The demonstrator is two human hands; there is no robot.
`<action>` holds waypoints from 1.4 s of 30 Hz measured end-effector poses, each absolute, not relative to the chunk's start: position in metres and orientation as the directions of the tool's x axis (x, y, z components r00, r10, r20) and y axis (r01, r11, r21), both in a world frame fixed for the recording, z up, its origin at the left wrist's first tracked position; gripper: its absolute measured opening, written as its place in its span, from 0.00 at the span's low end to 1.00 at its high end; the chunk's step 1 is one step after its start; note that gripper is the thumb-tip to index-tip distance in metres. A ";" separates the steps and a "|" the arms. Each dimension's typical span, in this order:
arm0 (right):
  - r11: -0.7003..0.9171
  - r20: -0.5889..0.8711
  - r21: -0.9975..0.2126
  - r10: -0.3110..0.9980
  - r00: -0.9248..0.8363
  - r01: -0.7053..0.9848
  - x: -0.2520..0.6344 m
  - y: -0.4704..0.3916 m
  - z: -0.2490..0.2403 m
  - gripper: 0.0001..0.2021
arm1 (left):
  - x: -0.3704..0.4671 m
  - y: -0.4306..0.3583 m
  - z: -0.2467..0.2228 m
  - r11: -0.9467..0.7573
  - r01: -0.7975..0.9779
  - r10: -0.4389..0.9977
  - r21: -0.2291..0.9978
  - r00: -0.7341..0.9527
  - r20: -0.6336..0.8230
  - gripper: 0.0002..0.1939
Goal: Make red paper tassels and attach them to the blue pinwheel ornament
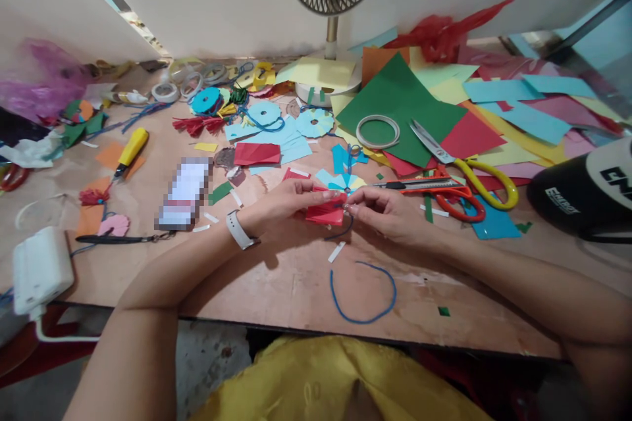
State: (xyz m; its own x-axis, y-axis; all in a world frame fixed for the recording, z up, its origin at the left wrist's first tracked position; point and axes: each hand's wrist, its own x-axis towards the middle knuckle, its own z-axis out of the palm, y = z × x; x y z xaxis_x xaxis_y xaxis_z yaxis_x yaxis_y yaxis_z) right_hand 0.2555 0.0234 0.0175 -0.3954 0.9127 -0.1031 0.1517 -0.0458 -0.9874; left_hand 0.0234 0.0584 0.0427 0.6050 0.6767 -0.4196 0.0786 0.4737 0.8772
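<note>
Between thumb and fingers, my left hand (289, 200) grips a small folded piece of red paper (323, 214). My right hand (380, 214) pinches at the paper's right edge, where a dark blue cord (349, 230) hangs down from its fingertips. How cord and paper meet is hidden by the fingers. Just beyond the hands lie light blue paper strips (340, 179). Nearer to me, a separate blue cord (363, 321) rests on the table in an open loop, below a small white paper strip (337, 251).
A utility knife (419, 184) and yellow-handled scissors (464, 164) lie right of my hands, beside orange-handled scissors (461, 206). Coloured paper sheets (395, 105) pile up behind. A black mug (577, 191) stands far right, a phone (184, 194) and yellow screwdriver-like tool (132, 150) left.
</note>
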 end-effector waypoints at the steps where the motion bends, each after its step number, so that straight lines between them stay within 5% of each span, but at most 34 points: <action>1: -0.039 -0.095 -0.988 0.919 -0.382 0.152 0.255 0.024 0.016 0.14 | 0.024 0.057 0.039 0.470 0.071 0.679 0.880 0.607 -0.412 0.17; 42: -0.209 -0.223 -0.974 0.851 -0.475 0.083 0.266 0.037 0.011 0.12 | 0.032 0.048 0.032 0.366 -0.025 0.766 0.930 0.575 -0.287 0.12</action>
